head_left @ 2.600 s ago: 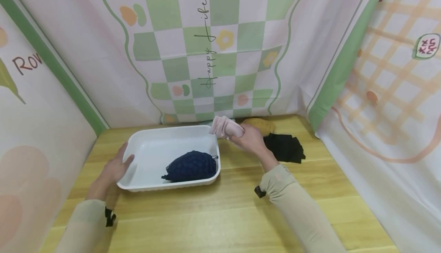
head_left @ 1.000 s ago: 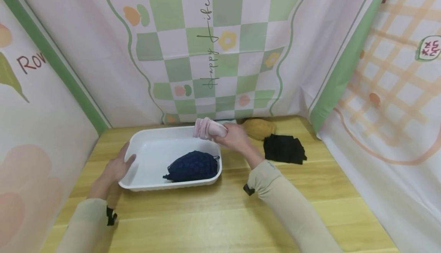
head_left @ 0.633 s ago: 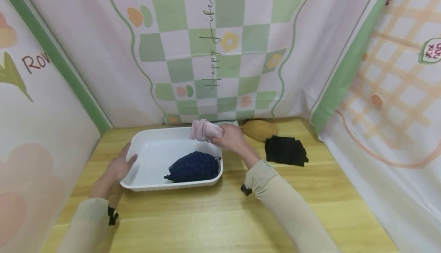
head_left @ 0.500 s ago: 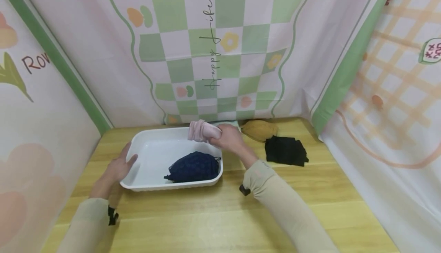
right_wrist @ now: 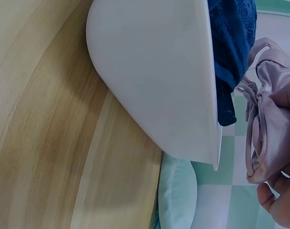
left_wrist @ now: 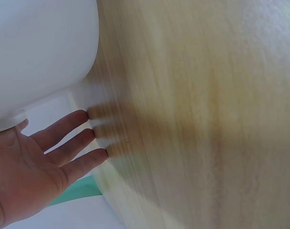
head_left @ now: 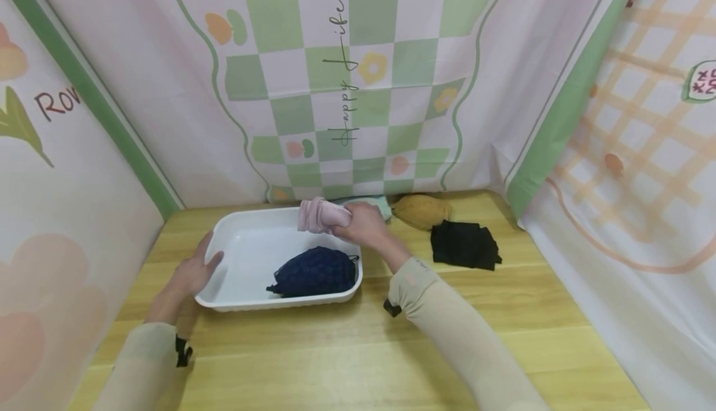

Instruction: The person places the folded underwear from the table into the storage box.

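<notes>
My left hand (head_left: pixel 192 272) rests at the left rim of a white tray (head_left: pixel 240 274), its thumb over the edge. In the left wrist view its lower fingers (left_wrist: pixel 71 143) lie straight and spread, away from the tray's outer wall. My right hand (head_left: pixel 365 226) pinches a folded pale pink bra (head_left: pixel 321 216) above the tray's back right corner. The right wrist view shows the bra's satin cup and straps (right_wrist: pixel 278 121) between thumb and fingers. A navy lace bra (head_left: pixel 316 272) lies in the right front part of the tray.
Behind my right hand, a mint bra (head_left: pixel 381 203) lies at the back of the table, partly hidden. A mustard bra (head_left: pixel 422 211) and a folded black cloth garment (head_left: pixel 465 245) lie to its right. Patterned curtains (head_left: pixel 369 112) enclose the wooden table (head_left: pixel 313 361).
My right hand has carried the pink bra leftward, from beside the tray to over its back right corner. More of the mint bra now shows. My left hand has stayed at the rim.
</notes>
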